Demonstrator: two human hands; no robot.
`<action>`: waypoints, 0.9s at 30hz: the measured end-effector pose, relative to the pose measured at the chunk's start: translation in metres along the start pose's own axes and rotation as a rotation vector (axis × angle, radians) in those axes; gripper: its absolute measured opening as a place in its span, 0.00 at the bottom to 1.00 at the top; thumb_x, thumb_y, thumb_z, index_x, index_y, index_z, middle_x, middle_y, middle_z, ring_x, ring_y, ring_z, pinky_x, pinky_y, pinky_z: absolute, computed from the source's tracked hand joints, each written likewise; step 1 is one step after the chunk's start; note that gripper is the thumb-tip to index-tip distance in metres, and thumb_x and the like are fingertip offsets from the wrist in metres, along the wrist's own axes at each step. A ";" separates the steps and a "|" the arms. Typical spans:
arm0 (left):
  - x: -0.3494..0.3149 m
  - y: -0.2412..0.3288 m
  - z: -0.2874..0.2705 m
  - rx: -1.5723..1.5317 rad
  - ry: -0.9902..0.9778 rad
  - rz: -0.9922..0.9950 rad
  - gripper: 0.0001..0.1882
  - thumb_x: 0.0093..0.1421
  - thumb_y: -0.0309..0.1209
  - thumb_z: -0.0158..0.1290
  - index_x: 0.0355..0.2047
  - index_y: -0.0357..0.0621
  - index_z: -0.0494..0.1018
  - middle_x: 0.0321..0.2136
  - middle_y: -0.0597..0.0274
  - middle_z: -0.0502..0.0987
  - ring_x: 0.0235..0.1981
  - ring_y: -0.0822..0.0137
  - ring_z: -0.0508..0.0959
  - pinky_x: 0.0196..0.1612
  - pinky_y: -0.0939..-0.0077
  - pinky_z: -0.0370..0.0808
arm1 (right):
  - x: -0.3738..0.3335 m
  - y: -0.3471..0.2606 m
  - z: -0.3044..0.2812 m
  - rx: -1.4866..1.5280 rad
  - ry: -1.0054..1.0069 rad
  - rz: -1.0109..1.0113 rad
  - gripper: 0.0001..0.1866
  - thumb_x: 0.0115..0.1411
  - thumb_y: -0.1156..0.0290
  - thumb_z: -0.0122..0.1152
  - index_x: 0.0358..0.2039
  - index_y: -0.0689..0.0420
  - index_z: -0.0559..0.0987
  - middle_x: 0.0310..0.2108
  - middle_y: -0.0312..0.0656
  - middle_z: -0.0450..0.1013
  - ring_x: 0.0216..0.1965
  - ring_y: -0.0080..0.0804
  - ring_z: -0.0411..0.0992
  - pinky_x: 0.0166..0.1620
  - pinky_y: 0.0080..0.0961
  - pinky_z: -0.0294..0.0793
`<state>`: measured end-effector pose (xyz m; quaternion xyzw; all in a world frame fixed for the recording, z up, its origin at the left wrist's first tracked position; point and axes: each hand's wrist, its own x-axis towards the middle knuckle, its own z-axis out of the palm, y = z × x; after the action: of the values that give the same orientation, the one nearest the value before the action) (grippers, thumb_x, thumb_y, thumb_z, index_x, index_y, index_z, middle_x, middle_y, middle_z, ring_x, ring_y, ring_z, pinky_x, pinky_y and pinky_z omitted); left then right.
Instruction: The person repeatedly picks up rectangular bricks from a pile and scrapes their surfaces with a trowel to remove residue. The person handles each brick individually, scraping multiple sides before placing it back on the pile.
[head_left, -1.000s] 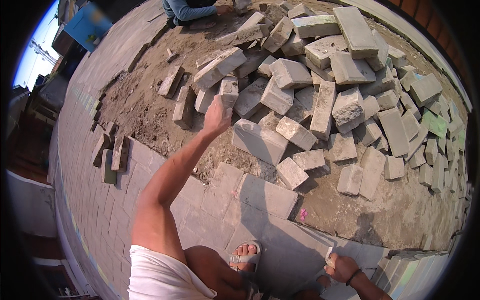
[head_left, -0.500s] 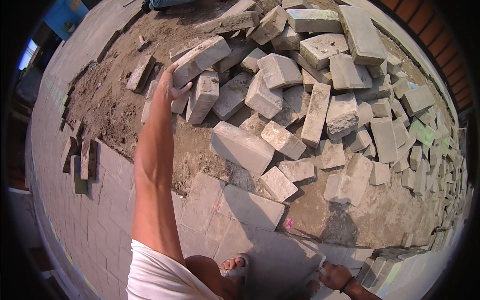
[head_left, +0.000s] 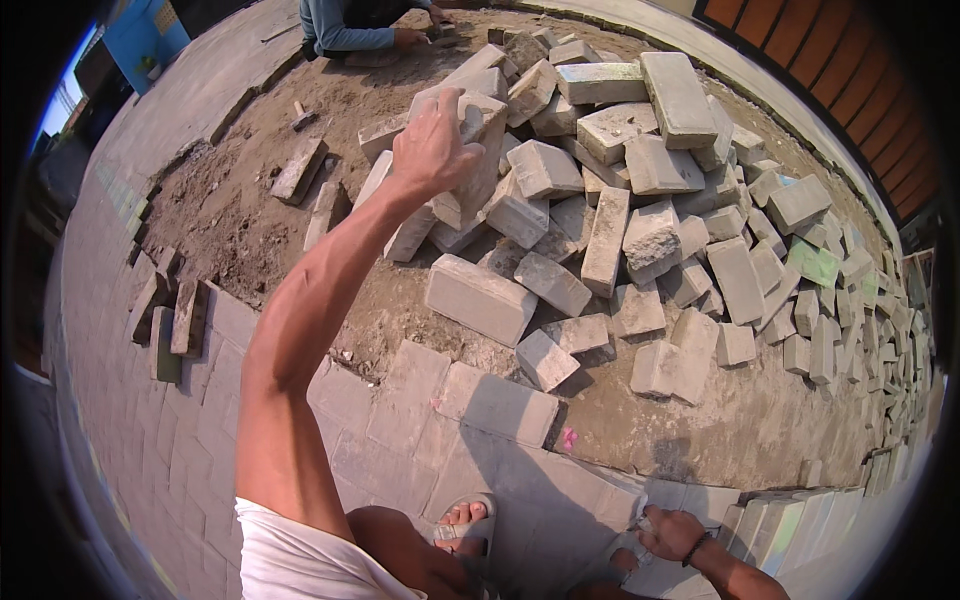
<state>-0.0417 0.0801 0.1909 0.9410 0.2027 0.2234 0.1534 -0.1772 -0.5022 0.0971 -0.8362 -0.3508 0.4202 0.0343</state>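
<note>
My left hand [head_left: 430, 150] reaches across to the pile's near left side, its fingers wrapped over a grey concrete paving block [head_left: 485, 150]. That block is tilted up, its long face toward me, and hides part of the blocks behind it; whether it still touches them I cannot tell. Low on the right, my right hand [head_left: 672, 532] is closed near my foot, over the laid paving [head_left: 400, 445]. Something small and pale shows at its fingers, too little to name. A separate paving block [head_left: 480, 298] lies on the soil just in front of the pile.
Loose blocks [head_left: 655, 165] are heaped ahead and spread right. At the far left, another person [head_left: 355, 35] in a blue sleeve works low to the ground. A hammer-like tool [head_left: 303, 117] lies on the soil. Several blocks [head_left: 188, 318] stand on the left paving. A slatted brown gate [head_left: 830, 90] is far right.
My left hand has moved right, and the block under it has swung from lying slanted to tilted up. The view has shifted, showing more of the other person. My right hand stays low and closed.
</note>
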 end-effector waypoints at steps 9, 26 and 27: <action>-0.097 0.020 -0.009 -0.156 -0.442 -0.178 0.43 0.45 0.39 0.65 0.61 0.46 0.60 0.44 0.41 0.76 0.46 0.46 0.77 0.50 0.58 0.72 | -0.013 0.011 0.000 0.140 -0.010 0.139 0.29 0.59 0.54 0.56 0.54 0.61 0.70 0.33 0.62 0.76 0.39 0.60 0.75 0.45 0.51 0.73; -0.291 0.001 -0.046 -0.786 -0.558 -0.992 0.60 0.51 0.28 0.61 0.71 0.53 0.26 0.47 0.46 0.70 0.32 0.61 0.78 0.21 0.69 0.77 | 0.053 -0.022 -0.073 0.306 -0.059 -0.057 0.26 0.56 0.61 0.54 0.52 0.61 0.66 0.37 0.68 0.74 0.43 0.66 0.72 0.50 0.52 0.69; -0.305 0.005 -0.043 -0.854 -0.505 -1.023 0.61 0.51 0.27 0.61 0.70 0.54 0.25 0.47 0.46 0.70 0.32 0.60 0.78 0.22 0.69 0.78 | 0.061 -0.030 -0.080 0.326 -0.046 -0.084 0.26 0.56 0.61 0.54 0.53 0.61 0.66 0.37 0.67 0.74 0.44 0.66 0.72 0.50 0.52 0.69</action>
<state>-0.3101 -0.0529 0.1204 0.6086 0.4720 -0.0415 0.6365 -0.1114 -0.4226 0.1177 -0.7942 -0.3136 0.4888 0.1790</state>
